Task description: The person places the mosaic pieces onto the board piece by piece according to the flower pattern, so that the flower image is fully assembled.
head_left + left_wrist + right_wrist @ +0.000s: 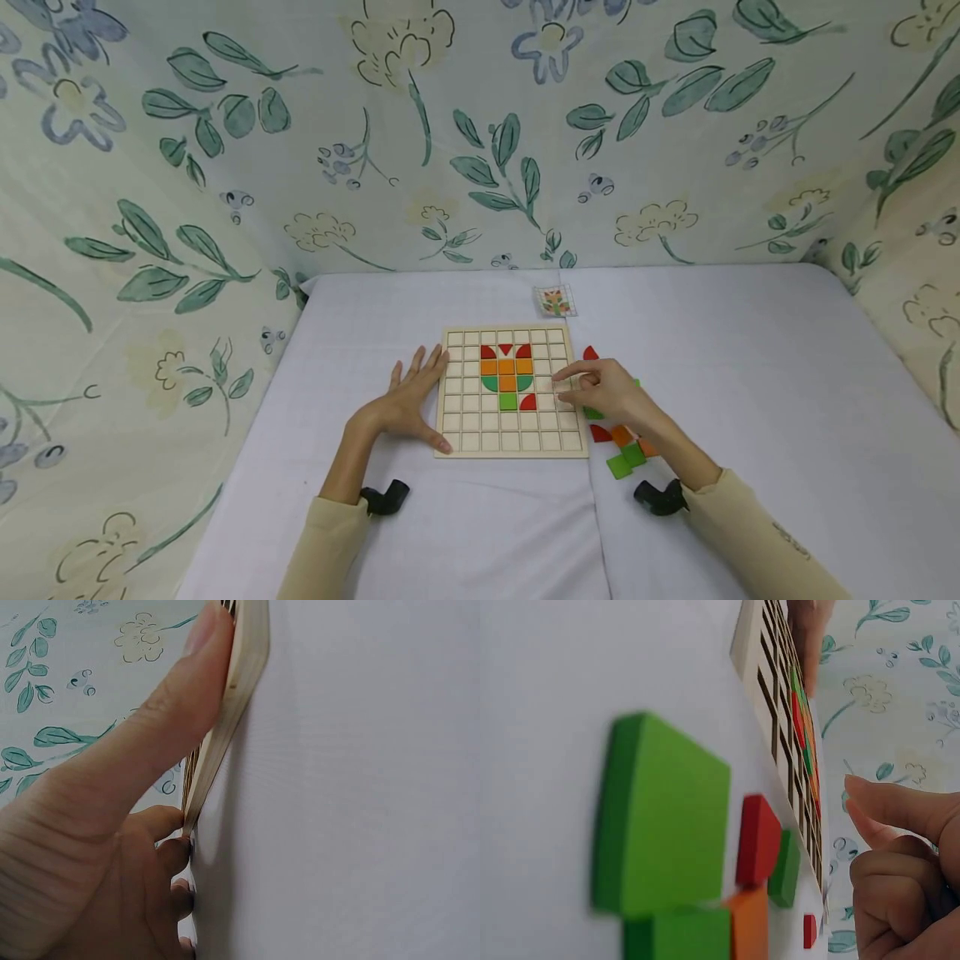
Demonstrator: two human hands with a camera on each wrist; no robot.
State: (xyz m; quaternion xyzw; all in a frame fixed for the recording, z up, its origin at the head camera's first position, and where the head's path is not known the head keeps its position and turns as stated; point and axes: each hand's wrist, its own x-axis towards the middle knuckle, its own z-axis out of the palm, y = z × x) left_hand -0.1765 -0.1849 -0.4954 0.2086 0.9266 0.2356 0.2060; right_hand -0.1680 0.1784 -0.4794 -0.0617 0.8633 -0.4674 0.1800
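A square wooden grid board (461, 429) lies on the white-covered table. On it, red, orange and green pieces form a tulip-like figure: red shapes on top, orange squares (507, 367) in the middle, dark green rounded pieces beside them. Below sit a light green square (508, 402) and a red quarter-round piece (528, 402). My left hand (408, 406) spreads along the board's left side, thumb at the near corner, fingertips at the edge. Over the board's right columns hovers my right hand (611, 390), thumb and index finger apart, other fingers curled; no piece shows between them.
Loose red, orange and green pieces (619, 467) lie right of the board, some partly under the right hand. A small pattern card (556, 301) lies beyond the board's far edge. A floral cloth (480, 217) hangs behind the table.
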